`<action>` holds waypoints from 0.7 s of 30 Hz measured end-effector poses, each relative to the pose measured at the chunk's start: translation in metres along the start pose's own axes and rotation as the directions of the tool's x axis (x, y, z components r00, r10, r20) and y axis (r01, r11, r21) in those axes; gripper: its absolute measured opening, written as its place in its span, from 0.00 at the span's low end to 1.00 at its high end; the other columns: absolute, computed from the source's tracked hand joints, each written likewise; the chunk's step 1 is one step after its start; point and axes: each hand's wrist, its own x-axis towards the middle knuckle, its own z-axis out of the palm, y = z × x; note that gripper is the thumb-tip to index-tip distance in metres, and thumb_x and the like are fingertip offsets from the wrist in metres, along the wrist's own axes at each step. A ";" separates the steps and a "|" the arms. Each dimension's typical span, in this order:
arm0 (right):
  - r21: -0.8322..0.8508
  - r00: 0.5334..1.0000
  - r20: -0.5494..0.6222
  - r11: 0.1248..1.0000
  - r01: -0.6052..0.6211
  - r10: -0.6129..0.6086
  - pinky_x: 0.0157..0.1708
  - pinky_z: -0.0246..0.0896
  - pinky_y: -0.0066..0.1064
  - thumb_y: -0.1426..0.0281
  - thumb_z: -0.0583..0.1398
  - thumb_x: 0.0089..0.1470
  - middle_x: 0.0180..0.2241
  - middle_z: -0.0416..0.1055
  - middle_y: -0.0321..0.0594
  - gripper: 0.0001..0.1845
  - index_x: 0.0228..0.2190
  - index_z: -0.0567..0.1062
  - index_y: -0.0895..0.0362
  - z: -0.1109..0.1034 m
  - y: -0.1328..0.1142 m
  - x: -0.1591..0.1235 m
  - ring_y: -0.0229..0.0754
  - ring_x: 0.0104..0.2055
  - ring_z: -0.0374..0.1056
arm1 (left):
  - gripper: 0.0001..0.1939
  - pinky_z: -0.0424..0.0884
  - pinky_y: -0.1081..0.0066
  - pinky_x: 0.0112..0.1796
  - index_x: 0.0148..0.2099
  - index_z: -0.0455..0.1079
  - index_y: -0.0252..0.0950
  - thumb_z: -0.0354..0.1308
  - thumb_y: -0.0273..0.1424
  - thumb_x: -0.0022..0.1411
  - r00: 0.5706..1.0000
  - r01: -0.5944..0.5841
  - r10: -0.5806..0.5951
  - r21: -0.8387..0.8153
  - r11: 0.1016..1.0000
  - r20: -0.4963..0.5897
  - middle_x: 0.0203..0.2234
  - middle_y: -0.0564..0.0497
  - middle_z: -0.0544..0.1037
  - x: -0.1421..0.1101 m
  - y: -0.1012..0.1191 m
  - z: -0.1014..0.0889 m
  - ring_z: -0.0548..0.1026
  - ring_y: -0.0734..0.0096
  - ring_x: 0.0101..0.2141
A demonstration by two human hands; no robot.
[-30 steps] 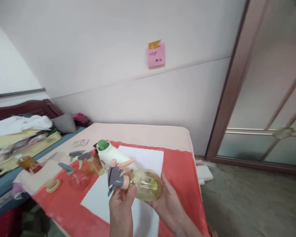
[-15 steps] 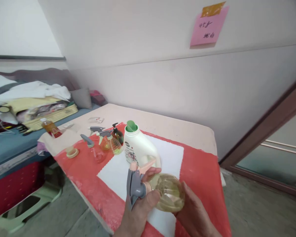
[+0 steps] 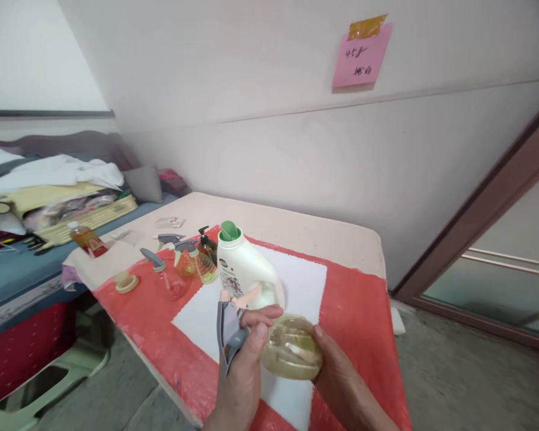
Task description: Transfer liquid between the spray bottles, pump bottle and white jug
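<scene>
Between my two hands lies a spray bottle (image 3: 291, 353) with a clear yellowish body, tilted onto its side, its grey and pink trigger head pointing left. My left hand (image 3: 247, 365) is closed around the bottle's neck just below the trigger head. The fingers of my right hand (image 3: 336, 371) grip the rounded base end from the right. Right behind the spray bottle, a white jug (image 3: 249, 266) with a green piece in its open mouth stands on a white cloth (image 3: 300, 272). The jug's lower part is partly hidden by the spray head and my left hand.
A red cloth (image 3: 354, 323) covers much of the table. Left of the jug are a pink spray bottle (image 3: 170, 284), a dark pump bottle (image 3: 206, 245) and a round cream cap (image 3: 126, 282). An amber bottle (image 3: 87, 239) lies near the left edge. A red-covered stool (image 3: 31, 341) stands below.
The view has shifted a little. My left hand's fingers have straightened somewhat and moved across the neck, while the spray bottle has turned slightly between my hands.
</scene>
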 end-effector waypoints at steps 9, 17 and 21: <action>-0.087 0.994 0.103 0.995 0.040 -0.031 0.54 0.60 0.47 0.52 0.62 0.52 0.45 0.76 0.49 0.27 0.48 0.76 0.56 0.008 -0.008 -0.004 0.53 0.51 0.69 | 0.11 0.65 0.57 0.51 0.29 0.72 0.37 0.62 0.39 0.55 0.996 0.068 -0.071 -0.057 0.996 -0.053 0.38 0.45 0.80 -0.002 0.007 -0.001 0.74 0.55 0.46; -0.086 0.990 0.139 0.995 0.045 -0.033 0.55 0.58 0.47 0.54 0.62 0.53 0.46 0.76 0.49 0.25 0.49 0.75 0.54 0.004 -0.002 -0.004 0.53 0.51 0.69 | 0.09 0.67 0.61 0.47 0.28 0.71 0.37 0.62 0.37 0.55 0.993 0.097 -0.104 -0.109 0.989 -0.063 0.36 0.47 0.81 0.000 0.011 -0.002 0.75 0.58 0.42; -0.100 0.989 0.145 0.993 0.057 -0.043 0.55 0.58 0.47 0.55 0.62 0.53 0.47 0.76 0.49 0.25 0.49 0.75 0.55 0.004 -0.002 -0.005 0.53 0.51 0.69 | 0.10 0.67 0.64 0.47 0.27 0.72 0.38 0.62 0.37 0.56 0.992 0.105 -0.112 -0.106 0.989 -0.062 0.36 0.48 0.81 0.000 0.011 -0.003 0.75 0.60 0.43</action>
